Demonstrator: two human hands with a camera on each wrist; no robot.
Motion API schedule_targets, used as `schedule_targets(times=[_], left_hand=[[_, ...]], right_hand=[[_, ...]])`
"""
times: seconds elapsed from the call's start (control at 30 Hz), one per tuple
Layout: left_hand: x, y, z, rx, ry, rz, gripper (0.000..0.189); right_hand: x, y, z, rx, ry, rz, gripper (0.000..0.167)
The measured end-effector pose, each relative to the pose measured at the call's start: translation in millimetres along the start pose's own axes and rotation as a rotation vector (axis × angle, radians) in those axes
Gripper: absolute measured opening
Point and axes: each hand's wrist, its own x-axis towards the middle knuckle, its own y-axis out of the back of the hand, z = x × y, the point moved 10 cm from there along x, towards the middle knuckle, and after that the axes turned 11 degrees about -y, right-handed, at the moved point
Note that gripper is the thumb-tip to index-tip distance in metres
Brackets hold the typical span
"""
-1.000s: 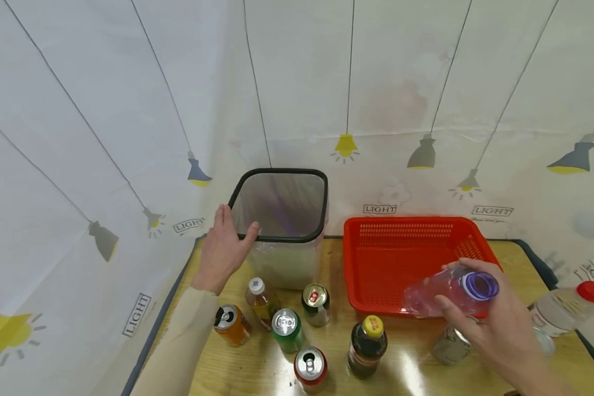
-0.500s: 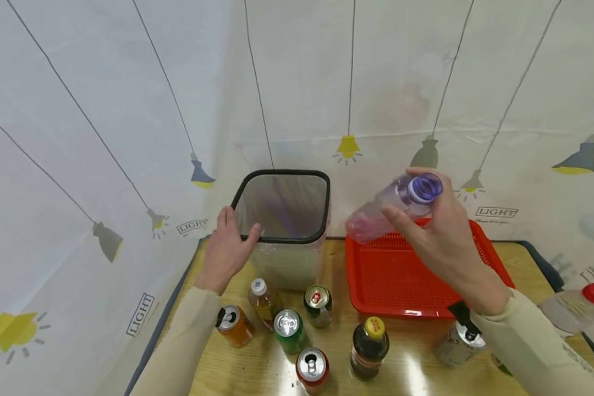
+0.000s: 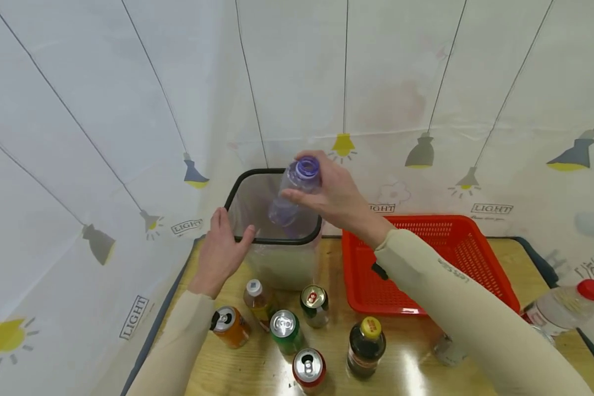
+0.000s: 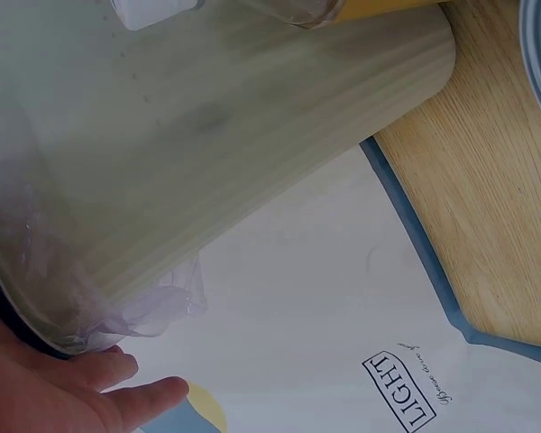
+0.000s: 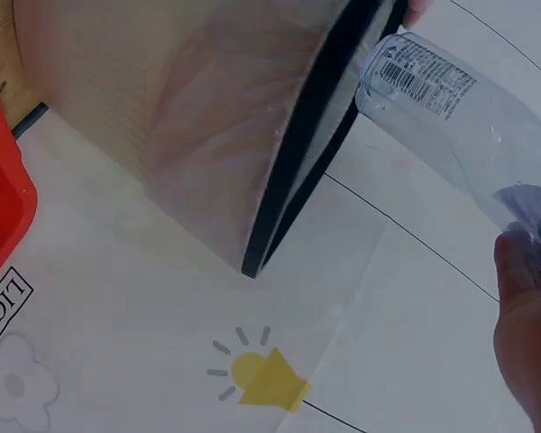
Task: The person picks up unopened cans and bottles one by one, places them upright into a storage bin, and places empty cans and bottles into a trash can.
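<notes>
- The purple bottle [image 3: 293,180], see-through with purple at its neck, is tilted over the opening of the bin [image 3: 287,263], neck up and base pointing inward. I cannot tell whether the base is below the rim.
- My right grip [image 3: 333,190] is clasped round its upper part, thumb on the near side.
- My left grip [image 3: 224,245] holds nothing; its fingers lie straight at the near left corner of the bin's black rim, thumb spread apart from them.
- As I judge it, carrying the purple bottle to the opening is done, and letting go is not. Its inside is too dim to tell what it contains.
- In front of the bin, on the wooden worktop [image 3: 245,374], stand an orange can [image 3: 235,329], an amber bottle [image 3: 259,302], a green can [image 3: 288,340], a gold-topped can [image 3: 314,309] and, nearest me, a red can [image 3: 309,374]. If they are to follow, they remain to be done.
- To the right of the bin is a red basket [image 3: 386,294], partly behind my sleeve [image 3: 440,291]. Before it stands a yellow-capped bottle [image 3: 365,352].
- Farther right are a pale can [image 3: 446,352], half hidden, and a red-capped bottle [image 3: 561,309].
</notes>
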Motion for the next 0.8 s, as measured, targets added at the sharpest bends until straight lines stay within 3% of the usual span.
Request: schedule_targets(times=[0.13, 0.37, 0.8], left_hand=[[-0.4, 0.0, -0.7, 0.006, 0.006, -0.008, 0.097], [-0.5, -2.2, 0.3, 0.012, 0.013, -0.016, 0.095], [-0.3, 0.5, 2.1, 0.007, -0.004, 0.004, 0.095]], right_hand=[[7.6, -28.3, 17.5, -0.041, -0.065, -0.077, 0.064], [0.0, -60.1, 48.7, -0.183, -0.139, -0.162, 0.067], [-2.7, -72.3, 95.3, -0.343, -0.309, -0.183, 0.075]])
